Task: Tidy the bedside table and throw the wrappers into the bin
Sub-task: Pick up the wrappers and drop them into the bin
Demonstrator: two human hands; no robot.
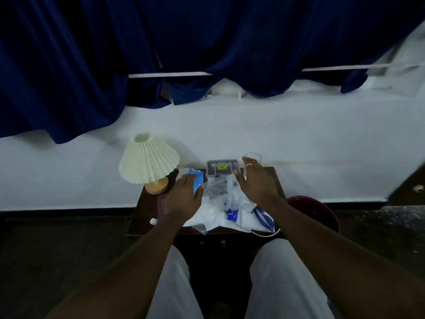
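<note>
Left hand (184, 195) has its grip round the blue wrapper (198, 180), thumb on one edge, fingers over the other, at the back of the tabletop (277, 180). Right hand (255, 181) is spread wide, no grip on anything, its fingertips up by the glass (253, 160); touching or not, I can't tell. Between the hands sits a grey box (222, 169); in front of it is a heap of clear wrappers (218, 207). The lamp (149, 160) stands far left, and the red bin (318, 211) sits just beside the tabletop on the right.
</note>
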